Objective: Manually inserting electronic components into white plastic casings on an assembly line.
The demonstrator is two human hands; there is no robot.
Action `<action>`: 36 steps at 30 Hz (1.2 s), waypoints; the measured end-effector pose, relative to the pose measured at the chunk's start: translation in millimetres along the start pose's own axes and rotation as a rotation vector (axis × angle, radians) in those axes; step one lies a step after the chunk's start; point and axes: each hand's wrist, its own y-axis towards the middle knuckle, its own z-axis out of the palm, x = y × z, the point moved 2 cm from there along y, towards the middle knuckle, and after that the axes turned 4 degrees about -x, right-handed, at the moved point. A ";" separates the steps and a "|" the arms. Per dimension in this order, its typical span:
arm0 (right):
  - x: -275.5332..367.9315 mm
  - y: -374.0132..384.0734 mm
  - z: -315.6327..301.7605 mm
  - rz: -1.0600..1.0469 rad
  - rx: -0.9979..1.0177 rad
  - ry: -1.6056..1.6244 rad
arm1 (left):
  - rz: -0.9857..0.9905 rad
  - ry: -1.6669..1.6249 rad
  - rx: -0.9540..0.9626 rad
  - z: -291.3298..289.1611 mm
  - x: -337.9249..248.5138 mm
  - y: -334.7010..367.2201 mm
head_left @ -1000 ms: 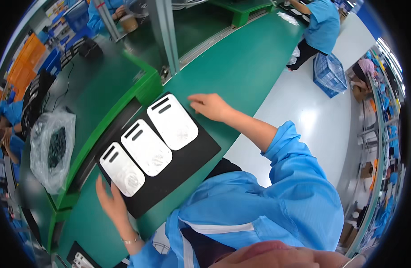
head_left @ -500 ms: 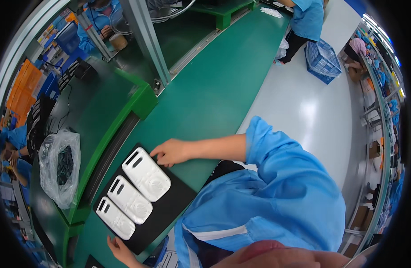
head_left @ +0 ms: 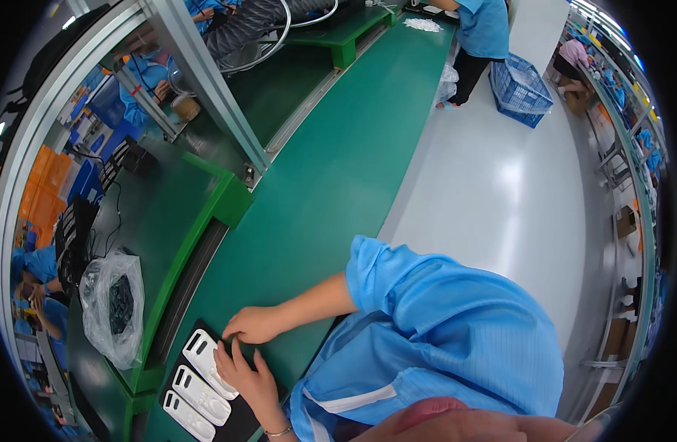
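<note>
Three white plastic panels lie side by side on a black board (head_left: 244, 423). Each has dark slots at one end; the nearest panel (head_left: 187, 416) and the middle panel (head_left: 201, 394) show round patterned areas. My left hand (head_left: 248, 376) reaches over the farthest panel (head_left: 201, 353), fingers spread, partly covering it. Just beyond that panel's edge, my right hand (head_left: 256, 324) has its fingers bent and drawn together, their tips close to the left fingertips. Anything small between the right fingers is hidden.
The green belt (head_left: 316, 162) runs away to the far right. Left of it, a green side table (head_left: 158, 199) bears a clear plastic bag (head_left: 106, 313) with dark contents. A metal post (head_left: 213, 88) rises beside the belt. Another person (head_left: 482, 37) stands near a blue crate (head_left: 521, 92).
My left hand has come up from below the board to over the farthest panel. The panels and board sit lower in view as the view shifts; my right hand stays by that panel.
</note>
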 end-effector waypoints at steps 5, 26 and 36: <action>-29.4 -12.1 -23.4 -0.306 -0.218 -0.348 | -0.052 0.305 0.025 20.0 32.2 -2.0; -44.5 -29.0 -2.4 -0.337 -0.361 -0.487 | -0.220 0.541 -0.121 -11.2 121.1 -31.8; -58.2 -34.1 2.7 -0.304 -0.277 -0.450 | -0.344 0.527 -0.001 -8.6 139.9 -47.9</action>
